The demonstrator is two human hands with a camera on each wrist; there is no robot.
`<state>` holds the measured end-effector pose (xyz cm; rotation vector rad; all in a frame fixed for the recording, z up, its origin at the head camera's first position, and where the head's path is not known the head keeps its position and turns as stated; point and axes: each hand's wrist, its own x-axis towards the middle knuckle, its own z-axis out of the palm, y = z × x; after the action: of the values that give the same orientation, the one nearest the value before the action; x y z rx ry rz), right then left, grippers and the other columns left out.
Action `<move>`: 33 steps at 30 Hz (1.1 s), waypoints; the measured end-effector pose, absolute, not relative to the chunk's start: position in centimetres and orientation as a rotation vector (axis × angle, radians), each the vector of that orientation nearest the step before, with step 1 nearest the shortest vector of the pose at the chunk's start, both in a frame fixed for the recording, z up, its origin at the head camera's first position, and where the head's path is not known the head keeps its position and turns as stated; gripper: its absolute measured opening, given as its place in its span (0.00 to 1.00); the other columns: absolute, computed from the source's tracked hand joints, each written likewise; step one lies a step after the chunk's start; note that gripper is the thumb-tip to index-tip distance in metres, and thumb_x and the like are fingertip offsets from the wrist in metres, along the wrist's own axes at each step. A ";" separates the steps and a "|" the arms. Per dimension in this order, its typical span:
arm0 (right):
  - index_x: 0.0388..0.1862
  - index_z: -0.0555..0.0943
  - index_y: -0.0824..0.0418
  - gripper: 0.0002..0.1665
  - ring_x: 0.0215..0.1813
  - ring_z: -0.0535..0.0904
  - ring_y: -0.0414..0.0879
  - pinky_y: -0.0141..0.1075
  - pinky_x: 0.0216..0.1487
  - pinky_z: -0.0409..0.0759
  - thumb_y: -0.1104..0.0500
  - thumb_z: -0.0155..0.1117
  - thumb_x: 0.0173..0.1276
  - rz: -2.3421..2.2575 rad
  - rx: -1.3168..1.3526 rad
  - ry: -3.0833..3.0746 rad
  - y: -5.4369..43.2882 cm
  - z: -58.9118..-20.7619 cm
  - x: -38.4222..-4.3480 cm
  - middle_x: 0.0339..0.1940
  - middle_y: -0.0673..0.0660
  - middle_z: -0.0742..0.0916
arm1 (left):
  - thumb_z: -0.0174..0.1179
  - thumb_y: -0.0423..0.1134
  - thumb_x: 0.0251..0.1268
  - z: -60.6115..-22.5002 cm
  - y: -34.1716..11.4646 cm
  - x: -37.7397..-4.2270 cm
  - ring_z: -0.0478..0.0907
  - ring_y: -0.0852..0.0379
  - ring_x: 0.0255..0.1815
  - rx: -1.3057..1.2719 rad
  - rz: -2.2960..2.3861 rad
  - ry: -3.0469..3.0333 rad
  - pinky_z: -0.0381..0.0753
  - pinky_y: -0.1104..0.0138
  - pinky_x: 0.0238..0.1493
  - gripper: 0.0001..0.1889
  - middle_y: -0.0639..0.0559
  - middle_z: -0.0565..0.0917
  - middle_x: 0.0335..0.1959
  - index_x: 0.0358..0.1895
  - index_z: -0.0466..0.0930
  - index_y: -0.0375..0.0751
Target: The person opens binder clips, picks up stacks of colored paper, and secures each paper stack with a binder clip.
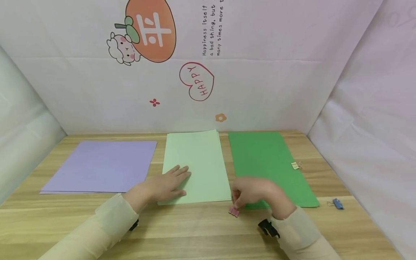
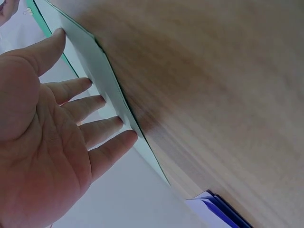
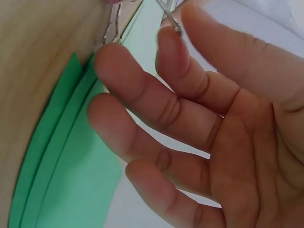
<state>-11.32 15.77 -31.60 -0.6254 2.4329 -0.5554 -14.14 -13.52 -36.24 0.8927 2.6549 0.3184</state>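
My left hand (image 1: 167, 184) rests on the left part of a light green paper stack (image 1: 201, 162), its fingers straight and spread. In the left wrist view the fingertips (image 2: 128, 135) touch the sheet near its edge. Just off the stack's front right corner, my right hand (image 1: 250, 191) pinches a pink binder clip (image 1: 233, 211). The right wrist view shows one wire handle (image 3: 171, 16) of the clip between thumb and index finger, with the other fingers loosely bent. Most of the clip's body is cut off there.
A purple paper stack (image 1: 104, 166) lies at the left. On the right is a green paper stack (image 1: 263, 162), partly under my right hand, with a yellow binder clip (image 1: 295, 165) at its right edge. A blue binder clip (image 1: 338, 204) lies on the wooden table (image 1: 195, 234) farther right.
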 end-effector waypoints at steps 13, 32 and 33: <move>0.21 0.78 0.59 0.12 0.28 0.69 0.42 0.32 0.30 0.67 0.69 0.67 0.62 -0.548 -0.601 2.443 15.6 -31.7 -11.2 0.23 0.49 0.81 | 0.53 0.49 0.76 -36.4 -13.6 -14.2 0.43 0.37 0.82 0.902 0.338 2.655 0.54 0.45 0.78 0.36 0.42 0.49 0.82 0.79 0.52 0.38; 0.49 0.77 0.65 0.17 0.40 0.76 0.47 0.38 0.40 0.77 0.59 0.69 0.66 -0.776 -0.599 2.555 16.2 -31.2 -12.3 0.37 0.54 0.83 | 0.58 0.49 0.72 -35.7 -13.2 -15.4 0.70 0.27 0.66 0.532 0.199 2.976 0.75 0.39 0.60 0.32 0.29 0.68 0.71 0.72 0.64 0.33; 0.51 0.77 0.66 0.19 0.41 0.77 0.47 0.38 0.41 0.77 0.59 0.70 0.66 -0.786 -0.585 2.561 16.3 -31.2 -12.3 0.38 0.55 0.83 | 0.58 0.48 0.72 -35.6 -13.1 -15.5 0.71 0.28 0.64 0.496 0.214 2.984 0.77 0.40 0.58 0.32 0.29 0.70 0.68 0.71 0.64 0.32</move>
<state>-12.34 16.26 -31.24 -0.5852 2.5608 -0.7860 -15.55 -13.15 -35.61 0.4964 2.9838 0.2142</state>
